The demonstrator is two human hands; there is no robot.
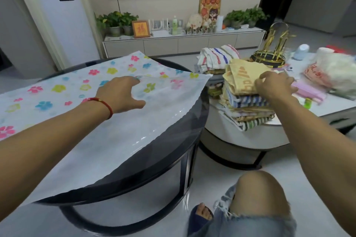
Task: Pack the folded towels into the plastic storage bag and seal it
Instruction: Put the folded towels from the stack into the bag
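A large plastic storage bag (92, 121) with coloured flower prints lies flat over a round dark table (173, 150). My left hand (121, 94) rests on the bag near its far edge, fingers spread. A stack of folded towels (244, 102) stands on the white table to the right, with a yellow towel (242, 77) on top. My right hand (273, 84) grips the right side of that yellow towel. A second pile of striped towels (217, 57) lies behind the stack.
The white table (327, 107) also carries a gold wire stand (269, 54), a pink pouch (308, 90), a filled plastic bag (333, 75) and small bottles. My knee (258, 198) and foot are below. A TV cabinet (183, 42) lines the far wall.
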